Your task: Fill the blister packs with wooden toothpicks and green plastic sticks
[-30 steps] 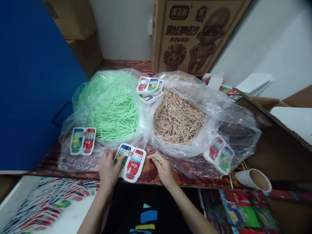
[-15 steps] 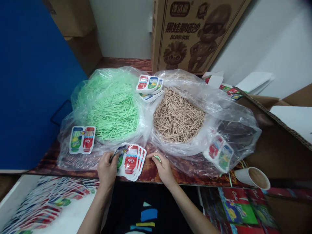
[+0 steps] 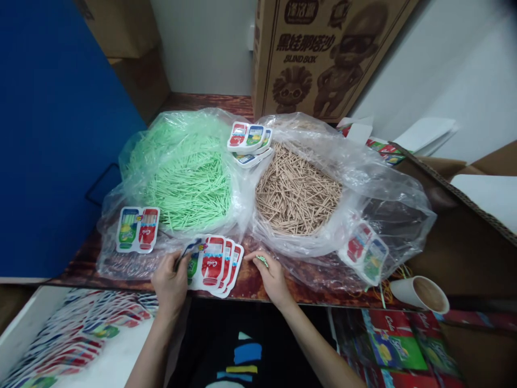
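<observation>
My left hand (image 3: 172,280) is closed on the left edge of the top printed card (image 3: 212,261), whose Sprite half bends up near my fingers. Several such cards lie fanned beneath it at the table's front edge, red Cola halves showing. To the right, my right hand (image 3: 274,280) is closed around a small bundle of green sticks (image 3: 262,261), their ends showing above the fingers. Its index finger points toward the fanned cards without touching them. Behind the hands sit a plastic bag of green sticks (image 3: 194,188) and another of brown sticks (image 3: 297,194).
A filled card (image 3: 138,230) lies on the left bag, and more cards (image 3: 247,137) rest between the bags. One card (image 3: 363,250) is at the right. A paper cup (image 3: 420,294) lies at the right edge. A tray of cards (image 3: 81,339) stands lower left.
My left hand has moved slightly left, sliding the top card left with it, so the fan is spread wider. My right hand stays nearly still with the green sticks.
</observation>
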Tool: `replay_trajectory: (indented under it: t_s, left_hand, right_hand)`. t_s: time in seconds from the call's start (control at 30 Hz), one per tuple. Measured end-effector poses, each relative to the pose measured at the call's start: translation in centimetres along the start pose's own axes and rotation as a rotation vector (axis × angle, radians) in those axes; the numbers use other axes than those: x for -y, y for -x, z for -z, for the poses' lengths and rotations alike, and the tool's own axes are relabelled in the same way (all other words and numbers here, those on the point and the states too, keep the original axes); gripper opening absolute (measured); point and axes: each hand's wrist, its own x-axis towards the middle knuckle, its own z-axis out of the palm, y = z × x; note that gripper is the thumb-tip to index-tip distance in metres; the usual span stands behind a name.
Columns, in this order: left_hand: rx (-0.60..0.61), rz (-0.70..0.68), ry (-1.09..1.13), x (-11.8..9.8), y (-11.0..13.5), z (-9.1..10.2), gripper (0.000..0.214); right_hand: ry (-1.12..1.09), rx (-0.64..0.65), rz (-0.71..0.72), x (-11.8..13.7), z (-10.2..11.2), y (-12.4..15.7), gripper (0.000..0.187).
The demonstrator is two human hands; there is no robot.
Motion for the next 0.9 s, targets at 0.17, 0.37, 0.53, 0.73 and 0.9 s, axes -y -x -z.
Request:
replay_trajectory:
  t_s: [0.17, 0.37, 0.53, 0.73, 0.9]
  left_hand:
    - [0.008, -0.162, 0.014, 0.0, -0.8, 0.3, 0.020]
    - [-0.036, -0.265, 0.103, -2.0, -1.4, 1.0, 0.017]
    - [0.180, -0.190, 0.346, -4.8, -0.2, 1.1, 0.017]
    - [0.428, -0.031, 0.643, -8.0, 0.6, 0.0, 0.017]
    - [0.530, 0.128, 0.797, -8.6, 0.7, -0.3, 0.017]
  right_hand:
    - [-0.004, -0.001, -0.013, 0.0, 0.0, 0.0, 0.024]
    - [-0.065, -0.003, -0.036, 0.1, 0.2, 0.1, 0.022]
    - [-0.505, -0.073, -0.152, 2.7, 1.2, -1.8, 0.016]
    - [-1.162, 0.064, -0.328, 8.2, 1.7, -5.8, 0.009]
    - [-1.034, 0.220, -0.428, 8.6, 0.8, -6.1, 0.010]
